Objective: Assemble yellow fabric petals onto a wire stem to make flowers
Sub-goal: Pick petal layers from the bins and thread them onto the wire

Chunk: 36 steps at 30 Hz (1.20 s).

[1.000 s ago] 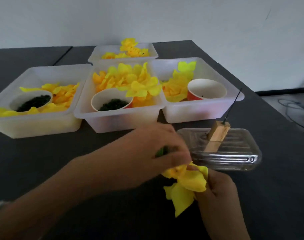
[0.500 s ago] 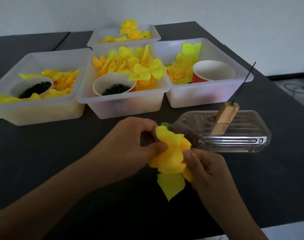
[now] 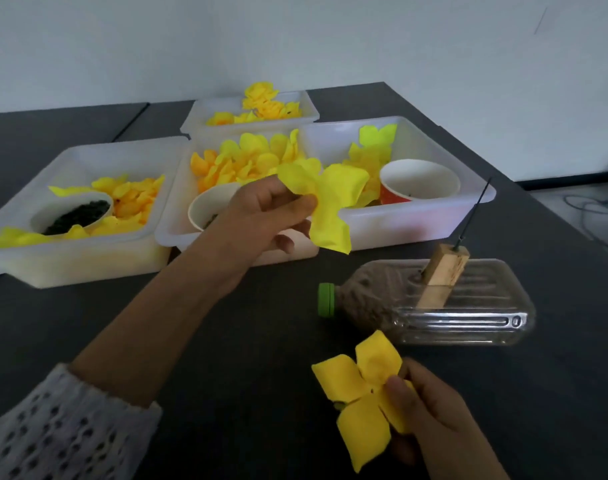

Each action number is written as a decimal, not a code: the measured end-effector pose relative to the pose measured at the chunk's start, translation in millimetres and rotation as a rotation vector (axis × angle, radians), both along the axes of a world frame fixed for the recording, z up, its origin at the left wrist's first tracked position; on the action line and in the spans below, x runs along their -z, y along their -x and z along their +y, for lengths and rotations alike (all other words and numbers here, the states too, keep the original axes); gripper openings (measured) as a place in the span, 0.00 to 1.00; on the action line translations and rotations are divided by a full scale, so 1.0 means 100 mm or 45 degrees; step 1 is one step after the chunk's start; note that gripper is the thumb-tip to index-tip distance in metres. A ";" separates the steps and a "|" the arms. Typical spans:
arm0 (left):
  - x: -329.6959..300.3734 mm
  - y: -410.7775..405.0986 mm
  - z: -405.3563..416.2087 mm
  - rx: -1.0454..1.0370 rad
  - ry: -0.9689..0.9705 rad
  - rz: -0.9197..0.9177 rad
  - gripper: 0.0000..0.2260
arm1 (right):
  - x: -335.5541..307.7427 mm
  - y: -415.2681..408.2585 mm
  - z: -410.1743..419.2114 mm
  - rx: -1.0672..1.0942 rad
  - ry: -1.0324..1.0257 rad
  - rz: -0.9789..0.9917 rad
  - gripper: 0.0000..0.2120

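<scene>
The two hands have come apart. Half a second ago both were bunched round one wad of yellow fabric low over the counter [image 3: 198, 341]; now that wad is split into two separate petal layers, one in each grip.

The left hand [image 3: 261, 220] has lifted up and away toward the bins. Its grip is closed in a pinch, thumb against fingers, on the edge of a yellow petal layer [image 3: 325, 199] whose lobes fan out to the right of and below the pinch, in front of the middle white bin [image 3: 171, 233] and the right white bin [image 3: 399, 226].

The right hand [image 3: 430, 420] stays low and near the body. Its grip also grasps fabric: the thumb presses on a four-lobed yellow petal piece [image 3: 358, 386], close to the small hole at its centre, with the lobes spreading up, left and down from the thumb.

The wire stem [image 3: 472, 213] stands free, well above and to the right of the right grip, stuck in a wooden block [image 3: 443, 278] seated in a clear plastic bottle [image 3: 462, 306] lying on its side. No petal sits on the wire.

My reading: the stuck layers are now separated, so threading can begin. The right-hand piece, with its hole exposed, looks the readier one to go over the wire tip.
</scene>
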<state>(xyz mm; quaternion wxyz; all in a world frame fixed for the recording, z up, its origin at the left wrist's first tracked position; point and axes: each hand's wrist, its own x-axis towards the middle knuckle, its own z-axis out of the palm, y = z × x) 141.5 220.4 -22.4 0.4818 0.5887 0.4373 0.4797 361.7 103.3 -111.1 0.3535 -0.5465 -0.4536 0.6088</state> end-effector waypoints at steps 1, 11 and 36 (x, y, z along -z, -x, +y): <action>-0.03 -0.06 0.09 0.040 0.010 -0.022 0.06 | 0.00 -0.01 0.01 -0.032 0.043 0.045 0.06; -0.15 -0.47 0.93 -0.255 -0.149 0.459 0.04 | -0.01 -0.17 0.15 -0.201 0.097 0.044 0.13; -0.05 -0.76 1.56 -0.602 -0.060 0.575 0.20 | 0.06 -0.11 0.11 -0.188 0.014 0.168 0.18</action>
